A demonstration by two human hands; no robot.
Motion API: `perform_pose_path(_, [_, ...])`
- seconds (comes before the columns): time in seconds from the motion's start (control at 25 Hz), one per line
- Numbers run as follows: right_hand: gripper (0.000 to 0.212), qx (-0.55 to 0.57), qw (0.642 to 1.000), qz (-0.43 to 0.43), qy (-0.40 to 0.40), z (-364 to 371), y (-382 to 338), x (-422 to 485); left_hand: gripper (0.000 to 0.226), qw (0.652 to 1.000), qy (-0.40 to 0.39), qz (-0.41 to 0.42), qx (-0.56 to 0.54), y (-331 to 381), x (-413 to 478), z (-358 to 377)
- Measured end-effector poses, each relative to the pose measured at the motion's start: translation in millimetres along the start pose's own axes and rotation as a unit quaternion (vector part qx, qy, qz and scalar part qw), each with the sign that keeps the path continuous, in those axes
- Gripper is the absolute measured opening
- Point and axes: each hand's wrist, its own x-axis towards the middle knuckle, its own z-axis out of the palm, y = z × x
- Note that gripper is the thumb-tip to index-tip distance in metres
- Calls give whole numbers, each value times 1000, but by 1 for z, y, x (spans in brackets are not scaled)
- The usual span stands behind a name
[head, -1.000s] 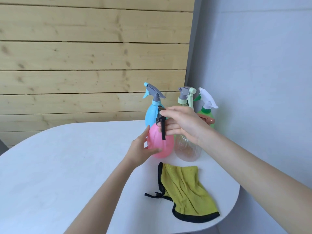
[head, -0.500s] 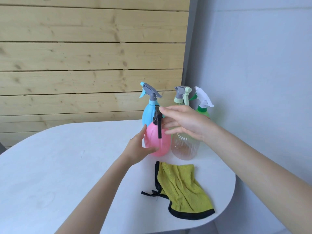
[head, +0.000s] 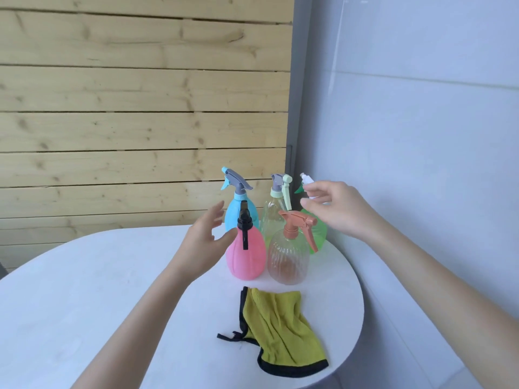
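The right hand (head: 341,210) hides much of the green bottle (head: 320,234) behind it.

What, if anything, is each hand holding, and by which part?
The left hand, beside the pink bottle, holds nothing. The right hand has its fingers at the green bottle's white spray head; whether they grip it cannot be told.

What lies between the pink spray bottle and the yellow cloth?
Head view: only bare white table separates the pink spray bottle from the yellow cloth.

cloth (head: 280,327): yellow, black trim, crumpled near table edge
blue bottle (head: 234,210): upright, back row
table (head: 84,290): white, rounded
wall (head: 126,108): wood planks
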Motion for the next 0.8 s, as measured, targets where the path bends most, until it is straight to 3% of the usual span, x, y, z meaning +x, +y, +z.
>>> perform_pose_path(0.16, [51,-103,994,-21,-39,18,16,-6,62,997,27,58,41,18,2,18])
perform_pose_path(0.32, [23,-117,993,-36,-1,38,37,-3,55,991,41,89,92,17,6,36])
perform_pose_path(0.6, [20,-68,993,-58,76,61,49,-7,44,986,83,92,110,2,6,46])
perform_pose_path(0.8, [21,-51,994,-49,84,60,51,-5,44,991,77,61,95,3,5,50])
